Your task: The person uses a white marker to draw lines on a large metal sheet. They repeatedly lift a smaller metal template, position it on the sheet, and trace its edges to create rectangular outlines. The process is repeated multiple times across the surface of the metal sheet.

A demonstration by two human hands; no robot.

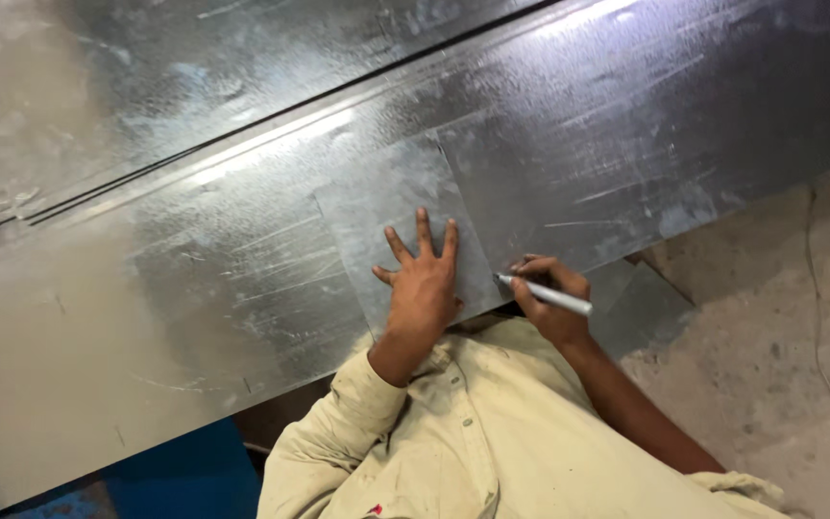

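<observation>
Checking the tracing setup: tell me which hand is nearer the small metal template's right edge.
Right. The right hand holds a marker at that edge of the small metal template; the left hand lies flat on the template's middle.

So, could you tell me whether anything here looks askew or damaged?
Nothing stands out. The left hand lies flat on a small metal piece atop the large metal sheet, while the right hand holds a marker at its edge.
</observation>
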